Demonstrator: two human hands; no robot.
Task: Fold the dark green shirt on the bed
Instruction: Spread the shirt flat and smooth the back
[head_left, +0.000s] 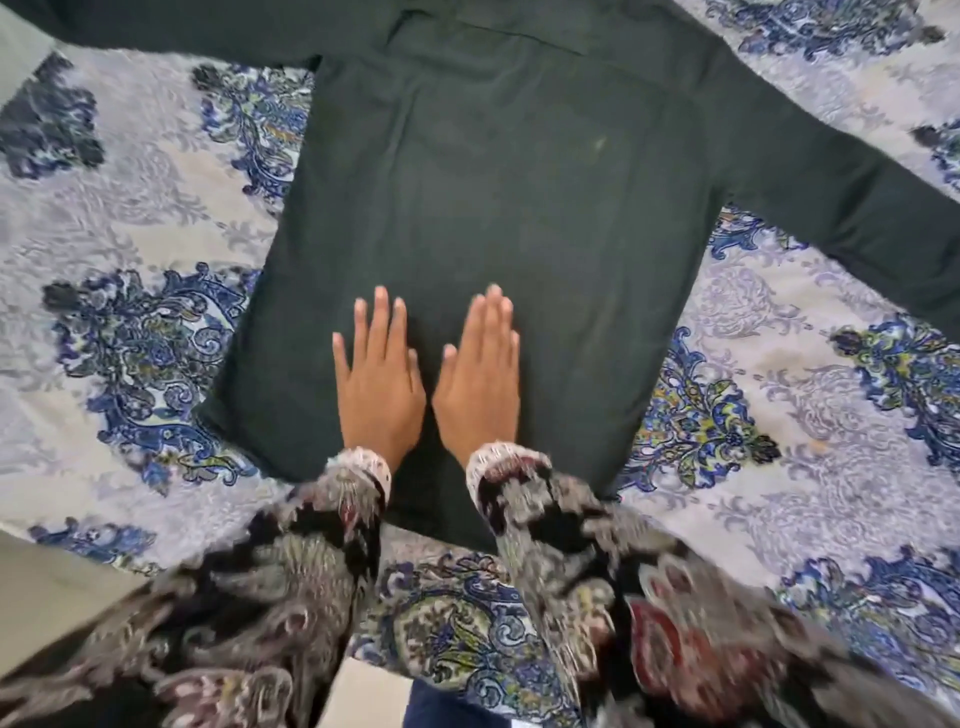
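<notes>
Patterned sleeves lead to the left hand and right hand, side by side, each grip released, palms flat on the shirt, likely smoothing it. It lies spread beneath them on the bed, arms outstretched beyond, ready for folding.

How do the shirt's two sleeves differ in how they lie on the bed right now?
The shirt's left-side sleeve runs nearly straight sideways along the top of the frame, while the right-side sleeve slants down toward the near right. More of the right-side sleeve shows; the left-side sleeve is partly cut off by the top edge. Both lie flat and unfolded on the patterned bedspread, spread away from the dark green shirt, whose lower body both hands, left hand and right hand, press.
</notes>
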